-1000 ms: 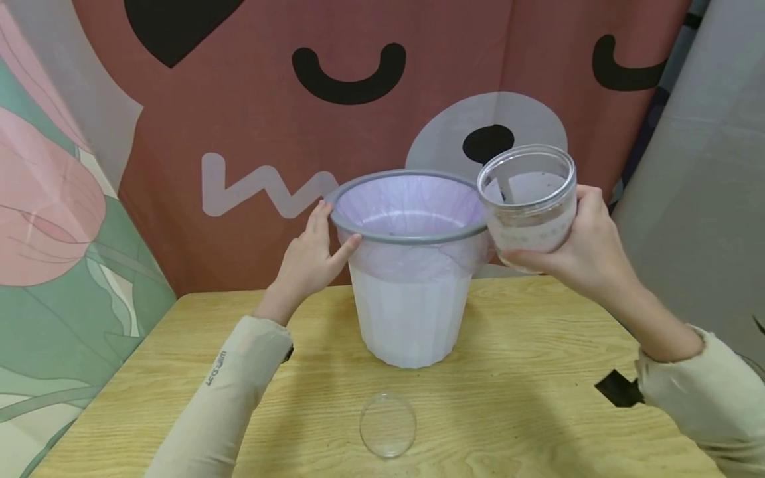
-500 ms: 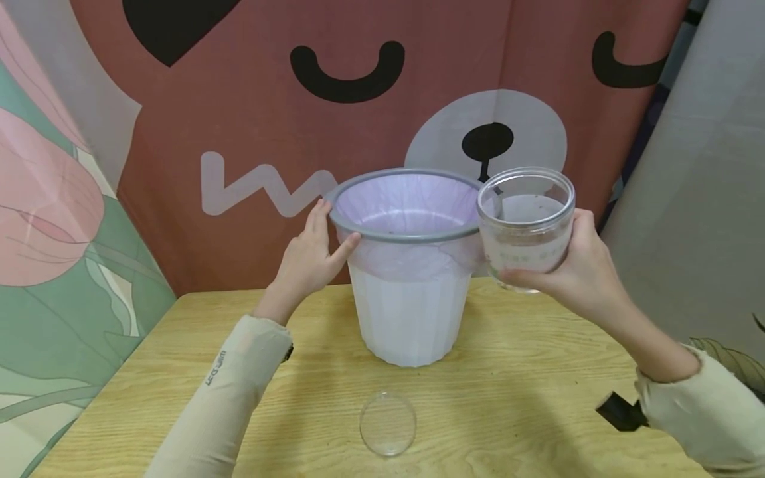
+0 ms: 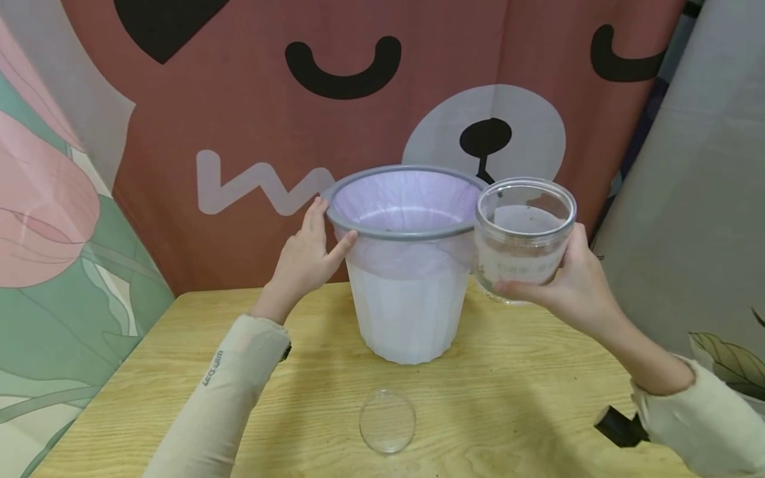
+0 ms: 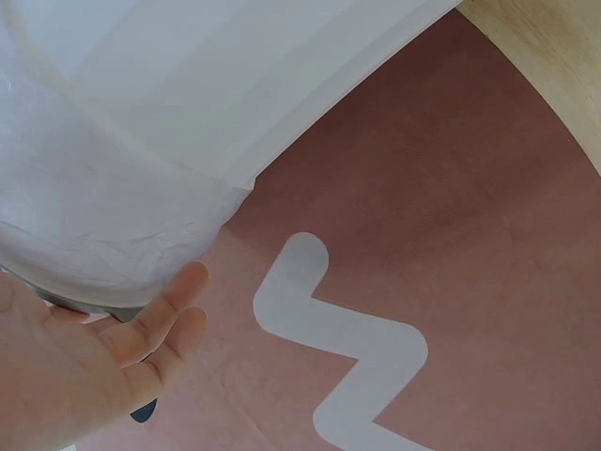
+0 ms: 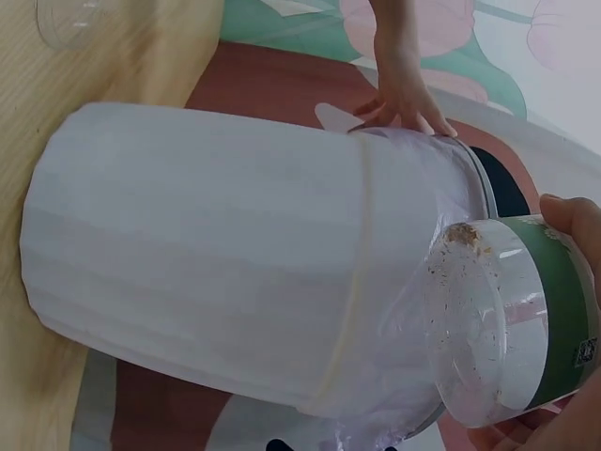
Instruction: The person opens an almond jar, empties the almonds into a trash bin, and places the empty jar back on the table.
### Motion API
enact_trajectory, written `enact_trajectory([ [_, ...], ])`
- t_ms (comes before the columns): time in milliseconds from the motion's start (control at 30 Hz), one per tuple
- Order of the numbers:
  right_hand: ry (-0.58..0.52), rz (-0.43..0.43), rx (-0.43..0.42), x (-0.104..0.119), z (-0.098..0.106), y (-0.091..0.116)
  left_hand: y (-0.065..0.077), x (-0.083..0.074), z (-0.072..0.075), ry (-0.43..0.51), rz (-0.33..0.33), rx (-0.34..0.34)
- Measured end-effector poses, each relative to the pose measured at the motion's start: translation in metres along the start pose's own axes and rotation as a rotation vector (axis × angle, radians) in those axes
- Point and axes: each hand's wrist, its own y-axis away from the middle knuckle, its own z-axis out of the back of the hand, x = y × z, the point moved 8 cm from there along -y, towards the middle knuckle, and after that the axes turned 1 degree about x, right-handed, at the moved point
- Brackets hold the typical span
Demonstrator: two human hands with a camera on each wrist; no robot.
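Note:
A white ribbed trash bin (image 3: 408, 312) stands upright on the table, lined with a thin purple bag folded over its grey rim. My left hand (image 3: 305, 255) rests against the rim's left side, fingers and thumb spread and fairly straight. To the right of the rim, my right hand (image 3: 576, 285) grips a clear plastic jar (image 3: 522, 249) by its side, lidless and nearly upright. In the right wrist view the jar (image 5: 488, 329) shows a green label and brown crumbs clinging at its base. A round clear lid (image 3: 387, 421) lies in front of the bin.
The wood-grain table (image 3: 496, 405) carries the bin and lid. Behind it hangs a reddish-brown curtain (image 3: 251, 99) with a cartoon face. A grey curtain (image 3: 687, 199) and a leaf (image 3: 726, 358) are at the right.
My right hand has lowered the jar beside the bin's rim and brought it more upright. My left hand stays at the rim; the lid has not moved.

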Motion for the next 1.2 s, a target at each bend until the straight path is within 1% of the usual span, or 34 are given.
enact_trajectory([
  [133,-0.022,-0.008,0.008,0.001,-0.004,0.004,0.0,0.0,0.0,0.004,0.002,-0.003],
  [333,-0.096,-0.002,0.032,0.003,-0.014,0.01,0.0,0.0,0.0,0.013,0.003,-0.009],
  [433,-0.126,0.027,0.04,0.003,-0.019,0.012,0.0,0.001,-0.001,0.016,0.004,-0.007],
  [633,-0.212,0.111,0.022,0.004,-0.028,0.017,0.001,0.0,-0.001,0.014,0.003,-0.009],
  [733,-0.255,0.13,0.015,0.004,-0.032,0.02,0.001,0.0,0.0,0.013,0.002,-0.01],
  [967,-0.284,0.167,0.025,0.002,-0.042,0.026,0.001,0.0,0.0,0.009,-0.001,-0.017],
  [1067,-0.299,0.149,0.033,-0.002,-0.046,0.029,0.001,-0.001,0.0,0.007,-0.002,-0.017],
  [1200,-0.276,0.103,0.054,-0.01,-0.055,0.035,0.001,0.0,-0.001,0.003,0.002,-0.013],
])
